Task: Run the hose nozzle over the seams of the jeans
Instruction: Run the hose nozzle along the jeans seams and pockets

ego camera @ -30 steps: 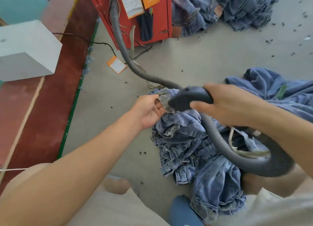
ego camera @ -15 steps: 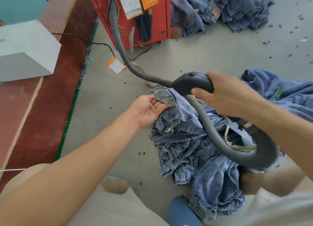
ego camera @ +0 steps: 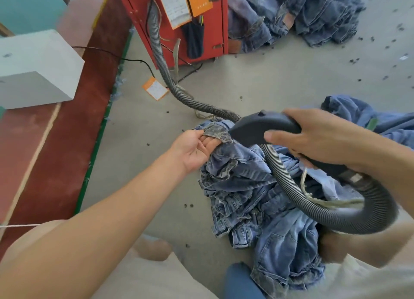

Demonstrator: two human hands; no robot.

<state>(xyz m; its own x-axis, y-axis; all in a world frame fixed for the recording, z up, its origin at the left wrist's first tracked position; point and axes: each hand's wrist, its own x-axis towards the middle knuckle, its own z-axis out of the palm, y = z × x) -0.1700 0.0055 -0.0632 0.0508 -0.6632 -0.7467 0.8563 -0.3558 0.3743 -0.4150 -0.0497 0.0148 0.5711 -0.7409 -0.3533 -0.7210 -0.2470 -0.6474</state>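
Note:
A crumpled pair of blue jeans (ego camera: 253, 193) lies on the concrete floor in front of me. My left hand (ego camera: 197, 148) pinches a folded hem of the jeans at the top of the heap, thumb over the cloth and fingers under it. My right hand (ego camera: 313, 137) grips the dark grey hose nozzle (ego camera: 257, 128), whose mouth touches that hem just right of my left fingers. The ribbed grey hose (ego camera: 291, 186) loops down over the jeans, curls under my right wrist, and also runs back to a red machine.
The red machine (ego camera: 174, 18) stands at the back with paper tags and cables. More jeans are heaped behind it (ego camera: 313, 14) and at the right (ego camera: 369, 119). A red raised strip (ego camera: 56, 141) with a grey box (ego camera: 35, 70) runs along the left. My knees are at the bottom.
The nozzle rose off the hem, then came back down to the left onto it. My left hand kept hold of the hem and the hose loop shifted with the nozzle.

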